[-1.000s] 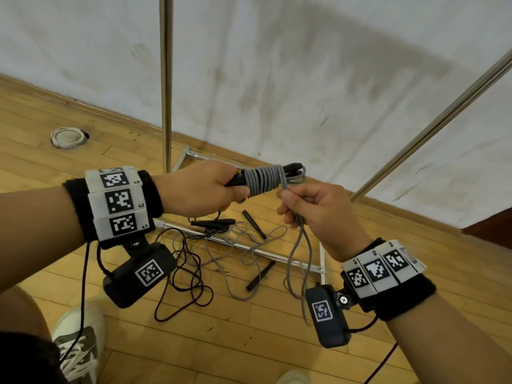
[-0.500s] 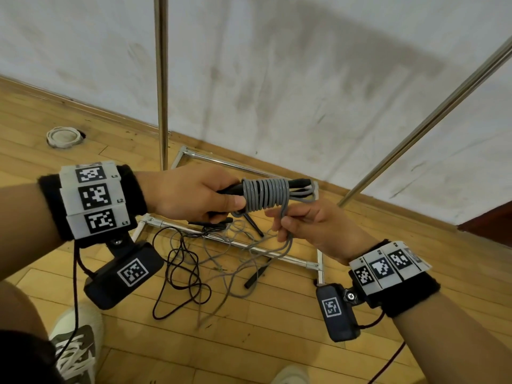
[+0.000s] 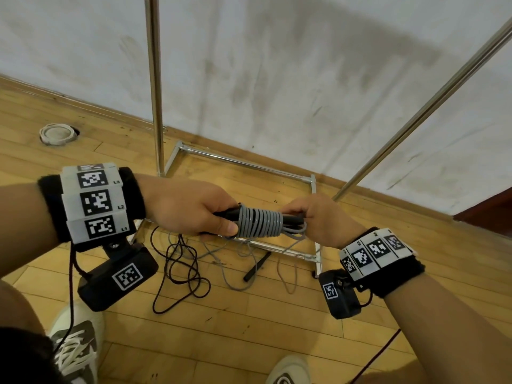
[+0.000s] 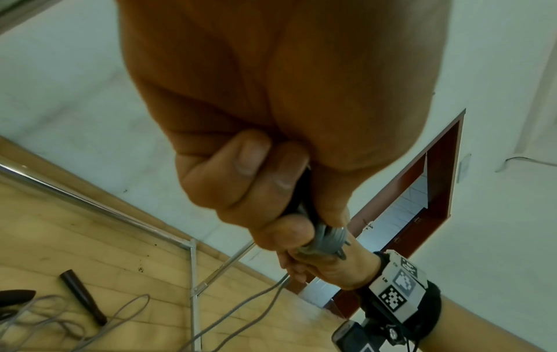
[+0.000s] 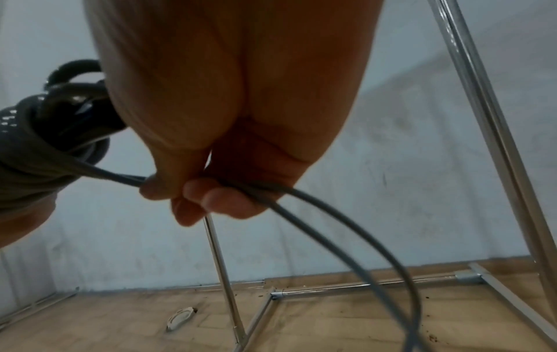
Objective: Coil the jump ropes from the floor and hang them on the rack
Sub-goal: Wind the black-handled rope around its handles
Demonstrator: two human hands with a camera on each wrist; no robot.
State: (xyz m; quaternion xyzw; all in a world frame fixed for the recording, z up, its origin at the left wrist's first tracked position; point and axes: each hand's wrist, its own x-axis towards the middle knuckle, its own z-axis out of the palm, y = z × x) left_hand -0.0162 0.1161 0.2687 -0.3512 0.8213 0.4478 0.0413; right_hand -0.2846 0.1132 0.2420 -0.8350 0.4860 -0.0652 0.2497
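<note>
Even indoor light, soft shadow on the wall [image 3: 318, 65], wrist views blurred, edges bowed.

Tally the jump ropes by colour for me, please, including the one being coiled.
Grey: 2, the wound grey rope and the loose grey rope on the floor.
Dark: 1, the dark rope on the floor.
Total: 3.

A round white fitting [image 3: 57, 133] sits in the wooden floor [image 3: 277, 322] near the scuffed wall [image 3: 277, 65].
</note>
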